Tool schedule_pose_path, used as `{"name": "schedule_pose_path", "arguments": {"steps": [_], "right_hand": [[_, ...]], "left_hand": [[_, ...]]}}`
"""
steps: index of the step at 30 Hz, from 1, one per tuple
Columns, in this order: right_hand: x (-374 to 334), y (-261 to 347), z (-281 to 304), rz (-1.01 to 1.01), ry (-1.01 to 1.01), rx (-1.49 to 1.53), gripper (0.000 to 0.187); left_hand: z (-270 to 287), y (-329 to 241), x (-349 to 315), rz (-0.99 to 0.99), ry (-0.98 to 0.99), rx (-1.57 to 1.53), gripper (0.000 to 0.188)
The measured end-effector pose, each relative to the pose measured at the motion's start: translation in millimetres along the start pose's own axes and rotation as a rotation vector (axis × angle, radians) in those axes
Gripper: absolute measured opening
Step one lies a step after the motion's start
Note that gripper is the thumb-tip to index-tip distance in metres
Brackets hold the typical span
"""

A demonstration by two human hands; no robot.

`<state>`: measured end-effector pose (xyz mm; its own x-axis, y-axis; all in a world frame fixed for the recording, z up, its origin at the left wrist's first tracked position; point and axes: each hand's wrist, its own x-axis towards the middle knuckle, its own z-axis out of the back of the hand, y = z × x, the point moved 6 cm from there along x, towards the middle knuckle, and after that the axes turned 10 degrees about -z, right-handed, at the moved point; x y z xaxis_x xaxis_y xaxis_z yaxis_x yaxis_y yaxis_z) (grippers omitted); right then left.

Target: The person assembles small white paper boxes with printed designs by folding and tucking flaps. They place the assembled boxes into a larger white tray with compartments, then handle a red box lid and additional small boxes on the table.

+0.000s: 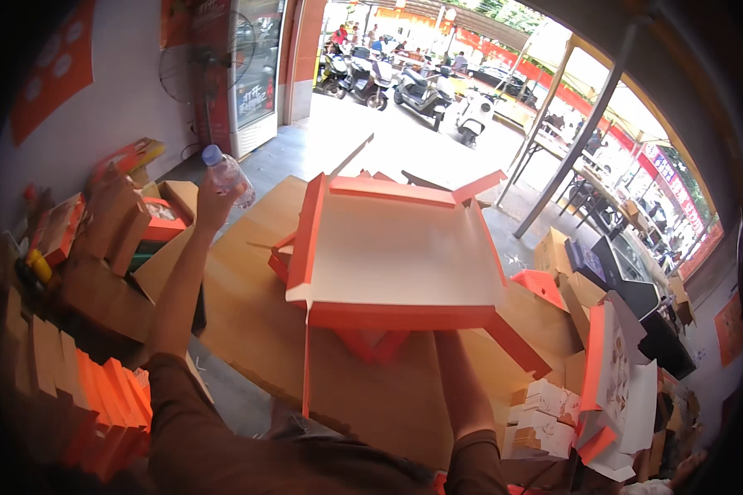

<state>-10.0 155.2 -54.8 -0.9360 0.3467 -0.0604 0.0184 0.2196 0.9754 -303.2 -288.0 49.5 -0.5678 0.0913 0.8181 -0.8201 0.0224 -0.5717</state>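
My left hand is raised off to the left of the table and closed around a clear plastic bottle with a blue cap. In front of me, over the round wooden table, is an unfolded orange cardboard box with its white inside facing up. Its orange side flaps stick out at the corners. My right forearm reaches in under the box's near edge, so the box hides my right hand. Another orange piece shows partly beneath the box.
Stacked white patterned boxes and a standing orange-and-white carton are at the right. Several orange folded cartons lean at lower left, below brown cardboard boxes. A fan and a glass-door fridge stand at the back left.
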Motion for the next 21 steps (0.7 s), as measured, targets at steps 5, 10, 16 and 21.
{"name": "schedule_pose_path", "arguments": {"steps": [5,10,16,21], "right_hand": [[57.2,1.3,-97.5,0.062,0.086,-0.011,0.056],[86.2,-0.2,-158.1,0.098,0.096,-0.066,0.056],[88.0,-7.1,-192.6,0.114,0.088,-0.12,0.056],[79.9,-10.7,-199.6,0.121,0.083,-0.157,0.056]], "left_hand": [[118.1,-125.3,-45.5,-0.089,-0.023,0.419,0.072],[169.6,-196.7,-131.8,-0.087,-0.154,0.13,0.082],[168.0,-262.4,-212.2,-0.13,-0.264,0.247,0.078],[111.0,-283.2,-241.0,-0.19,-0.25,0.252,0.082]]}}
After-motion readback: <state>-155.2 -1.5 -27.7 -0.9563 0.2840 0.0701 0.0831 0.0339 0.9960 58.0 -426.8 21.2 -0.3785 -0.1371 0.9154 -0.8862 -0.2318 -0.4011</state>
